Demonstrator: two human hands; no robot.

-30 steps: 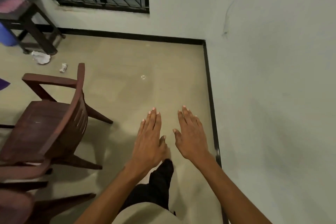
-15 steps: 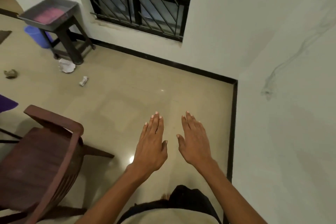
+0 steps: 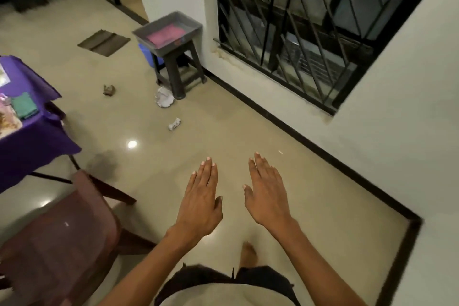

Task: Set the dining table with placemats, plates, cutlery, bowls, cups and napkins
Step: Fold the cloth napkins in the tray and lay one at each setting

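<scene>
Hovering flat, left hand (image 3: pixel 200 202) and right hand (image 3: pixel 267 194) — table (image 3: pixel 37 136) far left

Shiny beige tile floor (image 3: pixel 223 136) with black skirting, white walls. Barred window (image 3: pixel 310 20) on the right. Dark stool (image 3: pixel 178 67) under it, brown chair (image 3: pixel 62 238) bottom left.

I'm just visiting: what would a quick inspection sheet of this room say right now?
Surface: table under purple cloth at far left, partly out of view.
Job's things: green folded cloth on the table; other items there too blurred to name.
Clutter: crumpled paper, scraps and a brown lump on the floor.
Hands: left hand and right hand flat, open, holding nothing.
Cables: nothing seen.
Surroundings: chair, stool bearing a grey tray, barred window.
</scene>
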